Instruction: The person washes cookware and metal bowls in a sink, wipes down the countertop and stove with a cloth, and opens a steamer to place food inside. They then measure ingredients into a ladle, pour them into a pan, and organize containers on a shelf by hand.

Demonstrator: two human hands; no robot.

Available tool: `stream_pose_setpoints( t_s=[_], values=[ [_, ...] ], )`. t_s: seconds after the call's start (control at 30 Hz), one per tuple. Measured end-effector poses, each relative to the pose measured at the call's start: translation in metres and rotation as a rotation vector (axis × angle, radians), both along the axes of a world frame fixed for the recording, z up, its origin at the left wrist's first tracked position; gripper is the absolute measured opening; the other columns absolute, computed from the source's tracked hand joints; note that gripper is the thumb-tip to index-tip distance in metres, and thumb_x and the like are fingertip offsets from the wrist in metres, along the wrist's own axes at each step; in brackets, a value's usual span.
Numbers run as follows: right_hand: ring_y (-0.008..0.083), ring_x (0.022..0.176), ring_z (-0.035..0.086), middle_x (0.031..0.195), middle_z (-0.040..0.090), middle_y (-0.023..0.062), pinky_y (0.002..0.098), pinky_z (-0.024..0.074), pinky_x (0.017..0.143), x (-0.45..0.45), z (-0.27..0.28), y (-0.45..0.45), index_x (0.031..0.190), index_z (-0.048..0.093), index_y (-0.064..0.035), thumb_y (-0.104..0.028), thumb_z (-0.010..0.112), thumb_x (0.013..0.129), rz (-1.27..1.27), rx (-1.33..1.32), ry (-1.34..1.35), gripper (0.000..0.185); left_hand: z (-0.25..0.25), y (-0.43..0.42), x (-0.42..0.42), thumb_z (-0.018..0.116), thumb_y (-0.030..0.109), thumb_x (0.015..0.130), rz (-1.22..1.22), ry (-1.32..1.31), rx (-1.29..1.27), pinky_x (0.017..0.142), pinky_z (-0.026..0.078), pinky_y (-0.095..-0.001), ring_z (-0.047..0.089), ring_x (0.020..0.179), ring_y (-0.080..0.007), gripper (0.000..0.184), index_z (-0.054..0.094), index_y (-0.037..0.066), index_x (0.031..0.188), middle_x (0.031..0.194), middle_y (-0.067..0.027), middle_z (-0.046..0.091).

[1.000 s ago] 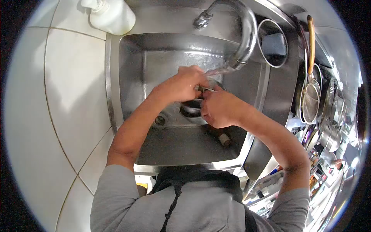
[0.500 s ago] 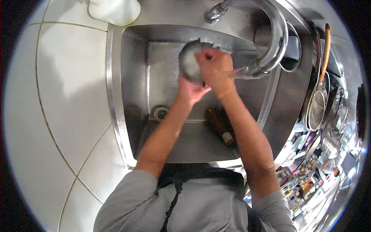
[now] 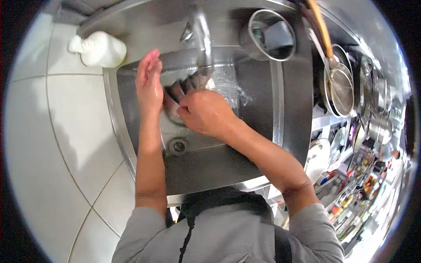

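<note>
Over the sink my right hand [image 3: 208, 111] is closed on the rim of a round metal piece [image 3: 172, 93] with a notched edge. Motion blur and my fingers hide part of it, so its exact kind is unclear. My left hand [image 3: 150, 83] is open, wet and edge-on, its fingers stretched towards the back of the sink. It is beside the left side of the metal piece; I cannot tell whether they touch. The curved tap [image 3: 202, 41] stands over the metal piece. Water splashes across the sink floor to the right.
A drain [image 3: 178, 146] is in the sink [image 3: 219, 168] floor. At the back left stands a white plastic bottle [image 3: 103, 49]. A metal container [image 3: 272, 35] sits at the back right. Strainers [image 3: 341, 90] and other pans hang on the right, above crowded shelves.
My left hand has come off the metal piece and moved left, its fingers now extended. The right hand holds the piece lower and further left. The camera view has shifted; the brush is no longer visible.
</note>
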State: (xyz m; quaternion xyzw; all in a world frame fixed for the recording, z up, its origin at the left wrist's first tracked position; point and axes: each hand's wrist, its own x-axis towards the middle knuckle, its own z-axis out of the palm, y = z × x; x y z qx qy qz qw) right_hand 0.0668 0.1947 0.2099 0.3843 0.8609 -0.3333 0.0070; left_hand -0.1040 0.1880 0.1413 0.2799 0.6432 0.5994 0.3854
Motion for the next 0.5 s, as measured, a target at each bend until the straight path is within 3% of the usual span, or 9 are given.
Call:
stream_pose_setpoints(
  t_s=[0.1, 0.13, 0.2, 0.23, 0.3, 0.33, 0.43, 0.5],
  values=[
    [0.0250, 0.066, 0.064, 0.073, 0.065, 0.0145, 0.0425, 0.0511, 0.064, 0.013, 0.002, 0.010, 0.083, 0.070, -0.0006, -0.028, 0.071, 0.087, -0.252, -0.296, 0.311, 0.027, 0.039, 0.023, -0.009, 0.061, 0.018, 0.095, -0.340, 0.357, 0.002, 0.109, 0.043, -0.0390, 0.059, 0.127, -0.0263, 0.044, 0.061, 0.002, 0.135, 0.136, -0.0134, 0.064],
    [0.0139, 0.065, 0.056, 0.069, 0.062, 0.0051, 0.0341, 0.0465, 0.061, 0.026, -0.002, 0.007, 0.083, 0.071, -0.0024, -0.028, 0.077, 0.086, -0.390, -0.510, 0.444, 0.027, 0.037, 0.032, -0.012, 0.060, 0.016, 0.093, -0.434, 0.430, -0.047, 0.111, 0.042, -0.0394, 0.058, 0.129, -0.0290, 0.045, 0.060, 0.000, 0.135, 0.137, -0.0159, 0.063],
    [0.0093, 0.068, 0.052, 0.072, 0.063, 0.0000, 0.0304, 0.0442, 0.064, 0.057, -0.007, -0.013, 0.084, 0.073, -0.0039, -0.026, 0.077, 0.087, -0.523, -0.779, 0.583, 0.022, 0.042, 0.038, -0.009, 0.058, 0.010, 0.088, -0.507, 0.672, -0.095, 0.112, 0.042, -0.0410, 0.056, 0.130, -0.0388, 0.047, 0.062, -0.003, 0.132, 0.138, -0.0239, 0.060],
    [0.0070, 0.070, 0.051, 0.073, 0.063, -0.0025, 0.0285, 0.0430, 0.066, 0.072, -0.003, -0.026, 0.085, 0.074, -0.0047, -0.025, 0.078, 0.088, -0.583, -0.919, 0.650, 0.020, 0.042, 0.040, -0.010, 0.058, 0.010, 0.087, -0.535, 0.713, -0.076, 0.112, 0.043, -0.0415, 0.056, 0.129, -0.0398, 0.048, 0.061, -0.002, 0.133, 0.139, -0.0242, 0.059],
    [0.0062, 0.073, 0.053, 0.080, 0.066, -0.0052, 0.0250, 0.0417, 0.069, 0.102, 0.014, -0.051, 0.089, 0.075, -0.0077, -0.022, 0.076, 0.090, -0.646, -1.003, 0.647, 0.015, 0.017, 0.040, -0.018, 0.058, 0.008, 0.085, -0.554, 0.837, -0.039, 0.110, 0.044, -0.0433, 0.056, 0.127, -0.0419, 0.052, 0.060, 0.001, 0.136, 0.137, -0.0250, 0.059],
    [0.0063, 0.074, 0.056, 0.082, 0.068, -0.0040, 0.0240, 0.0423, 0.069, 0.109, 0.006, -0.069, 0.090, 0.075, -0.0070, -0.020, 0.078, 0.090, -0.711, -1.142, 0.862, 0.014, 0.004, 0.038, -0.020, 0.058, 0.007, 0.084, -0.541, 0.923, -0.018, 0.109, 0.046, -0.0445, 0.057, 0.124, -0.0430, 0.055, 0.059, 0.003, 0.139, 0.135, -0.0255, 0.060],
    [0.0073, 0.075, 0.059, 0.084, 0.069, -0.0033, 0.0235, 0.0435, 0.069, 0.125, 0.010, -0.099, 0.092, 0.074, -0.0072, -0.019, 0.078, 0.089, -0.731, -1.190, 1.038, 0.013, 0.070, 0.024, 0.012, 0.054, -0.003, 0.086, -0.685, 1.153, -0.091, 0.099, 0.051, -0.0420, 0.065, 0.116, -0.0356, 0.062, 0.056, 0.012, 0.146, 0.122, -0.0223, 0.067],
    [0.0082, 0.077, 0.063, 0.086, 0.070, -0.0004, 0.0248, 0.0478, 0.068, 0.133, 0.022, -0.111, 0.094, 0.072, -0.0059, -0.014, 0.079, 0.089, -0.752, -1.156, 1.062, 0.012, 0.059, 0.028, 0.015, 0.054, -0.002, 0.084, -0.697, 1.341, -0.118, 0.106, 0.047, -0.0453, 0.057, 0.128, -0.0378, 0.065, 0.054, 0.013, 0.147, 0.134, -0.0228, 0.061]
  ],
)
